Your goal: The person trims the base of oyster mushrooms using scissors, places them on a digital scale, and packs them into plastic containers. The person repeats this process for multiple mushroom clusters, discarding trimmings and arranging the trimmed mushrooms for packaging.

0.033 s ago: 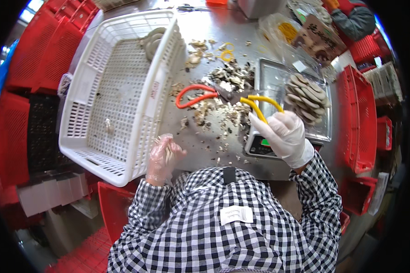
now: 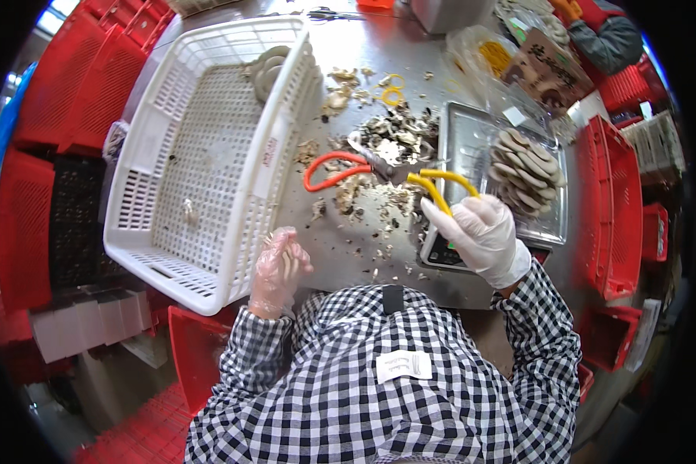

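Observation:
My right hand [image 2: 483, 238], in a white glove, grips a tool with two yellow handles [image 2: 450, 182] over the front of a digital scale [image 2: 462, 124]. Its dark head points left and overlaps red-handled scissors [image 2: 334, 170] on the metal table, so its kind is unclear. On the scale's steel pan lies a stack of pale grey oyster mushrooms [image 2: 524, 172], next to clear plastic. My left hand [image 2: 277, 269], in a thin clear glove, is curled closed beside the white basket's near right corner. Pale streaks show between its fingers; whether it holds anything is unclear.
A white perforated basket [image 2: 243, 224] fills the left, with mushrooms [image 2: 269, 76] at its far end. Dark and white trimmings [image 2: 398, 139] litter the table. Yellow rubber bands [image 2: 393, 94] lie beyond. Red crates [image 2: 612, 209] stand at both sides. Another person's sleeve [image 2: 607, 45] shows far right.
The whole view shifts slightly, mostly to the right. My left fingers turn a little at the table edge; my right hand keeps its grip on the yellow-handled tool.

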A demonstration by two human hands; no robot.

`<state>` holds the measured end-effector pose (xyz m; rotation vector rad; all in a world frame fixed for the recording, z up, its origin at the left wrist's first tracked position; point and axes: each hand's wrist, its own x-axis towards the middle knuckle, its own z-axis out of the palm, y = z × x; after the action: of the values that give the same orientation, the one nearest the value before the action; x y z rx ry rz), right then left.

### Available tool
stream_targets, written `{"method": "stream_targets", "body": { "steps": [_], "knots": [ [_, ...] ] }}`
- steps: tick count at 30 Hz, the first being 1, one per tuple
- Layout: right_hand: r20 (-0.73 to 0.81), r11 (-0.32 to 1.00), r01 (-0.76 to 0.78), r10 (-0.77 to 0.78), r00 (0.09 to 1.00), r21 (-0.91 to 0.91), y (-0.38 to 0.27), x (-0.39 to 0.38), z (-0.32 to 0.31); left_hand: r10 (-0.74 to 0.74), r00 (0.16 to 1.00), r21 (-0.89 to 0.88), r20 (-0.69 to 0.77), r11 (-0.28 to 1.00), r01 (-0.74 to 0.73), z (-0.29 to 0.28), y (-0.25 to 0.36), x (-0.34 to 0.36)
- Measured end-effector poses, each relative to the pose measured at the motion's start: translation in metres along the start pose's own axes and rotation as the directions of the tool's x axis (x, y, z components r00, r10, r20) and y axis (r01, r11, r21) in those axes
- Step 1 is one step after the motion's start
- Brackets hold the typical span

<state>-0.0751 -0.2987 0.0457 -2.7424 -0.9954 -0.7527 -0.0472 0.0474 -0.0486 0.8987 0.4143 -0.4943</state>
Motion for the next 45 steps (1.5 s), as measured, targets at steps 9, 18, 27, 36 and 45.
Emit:
{"method": "stream_targets", "body": {
  "steps": [9,18,27,36,45],
  "knots": [
    [0.076,0.916,0.360,-0.378,0.923,0.178,-0.032,0.017,0.066,0.267,0.961,0.695,-0.077,0.705,-0.140,-0.018,-0.009,-0.007],
    [0.070,0.966,0.122,-0.141,0.987,0.229,-0.079,0.032,0.099,-0.092,0.995,0.454,-0.025,0.886,0.093,-0.026,-0.009,-0.034],
    [0.176,0.915,0.078,-0.159,0.971,0.395,-0.114,0.031,0.118,-0.112,0.990,-0.004,-0.087,0.994,0.112,-0.005,-0.024,-0.041],
    [-0.085,0.707,-0.029,0.125,0.988,0.707,-0.079,0.028,0.081,-0.121,0.902,0.038,0.413,0.993,0.116,-0.021,0.004,-0.054],
    [0.815,0.928,-0.320,0.030,0.579,0.193,-0.064,0.097,0.202,-0.109,0.915,0.112,0.387,0.991,0.071,-0.043,0.026,-0.077]
  ]
}}
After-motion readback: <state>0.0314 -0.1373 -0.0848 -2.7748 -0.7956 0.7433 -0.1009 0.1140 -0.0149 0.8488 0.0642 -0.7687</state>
